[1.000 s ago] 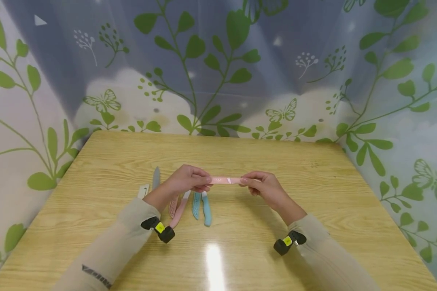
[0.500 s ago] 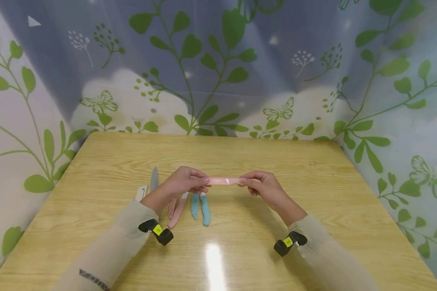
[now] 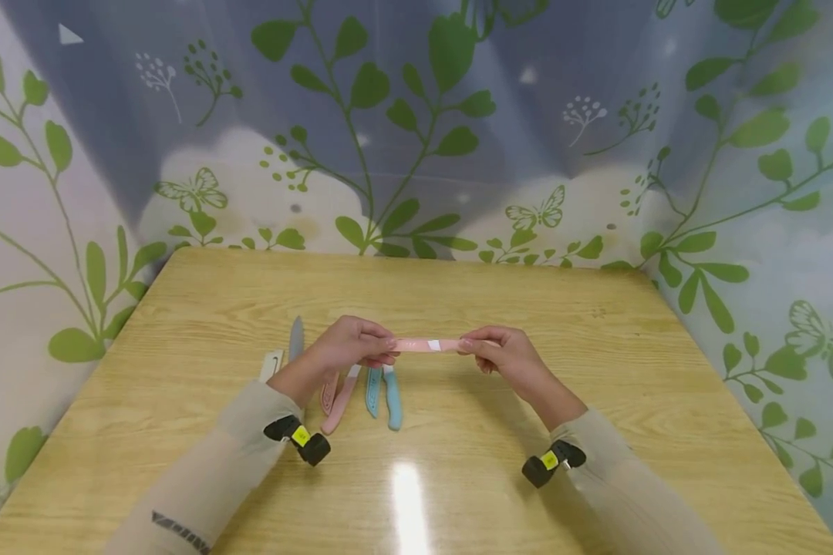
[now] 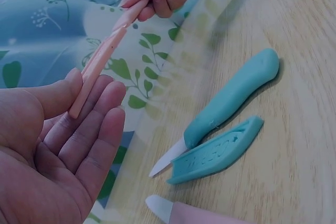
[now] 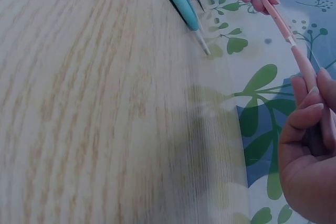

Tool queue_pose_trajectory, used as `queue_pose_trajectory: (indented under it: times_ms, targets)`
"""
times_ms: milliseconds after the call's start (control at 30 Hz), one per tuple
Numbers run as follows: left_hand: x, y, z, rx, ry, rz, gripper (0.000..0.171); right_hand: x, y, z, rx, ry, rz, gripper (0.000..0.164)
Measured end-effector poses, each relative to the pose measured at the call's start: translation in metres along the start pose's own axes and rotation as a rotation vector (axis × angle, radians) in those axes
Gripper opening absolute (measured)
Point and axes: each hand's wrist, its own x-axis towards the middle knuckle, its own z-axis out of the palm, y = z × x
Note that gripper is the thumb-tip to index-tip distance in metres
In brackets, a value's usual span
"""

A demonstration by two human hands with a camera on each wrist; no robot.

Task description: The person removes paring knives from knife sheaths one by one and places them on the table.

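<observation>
Above the table, my left hand pinches the end of a pink knife sheath between thumb and fingers. My right hand grips the pink handle of a small knife in line with it. A short white stretch of blade shows between sheath and handle; the rest of the blade is inside the sheath. Below the hands lie a teal-handled knife with a white blade and, beside it, a teal sheath. To their left are another pink-handled knife and a pink sheath, partly behind my left hand.
A grey-bladed knife and a cream sheath lie farther left, partly covered by my left forearm. The wooden table meets a leaf-patterned cloth at its back and sides.
My left hand has shifted slightly left with the sheath, and the white stretch between sheath and handle looks a little wider. My right hand stays almost in place.
</observation>
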Motion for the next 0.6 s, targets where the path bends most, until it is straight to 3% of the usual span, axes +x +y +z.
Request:
queue_pose_trajectory:
  times_ms: [600]
  targets:
    - [-0.0014, -0.0011, -0.0024, 0.021, -0.018, -0.008, 0.027, -0.0006, 0.0015, -0.0014, -0.005, 0.009, 0.006, 0.026]
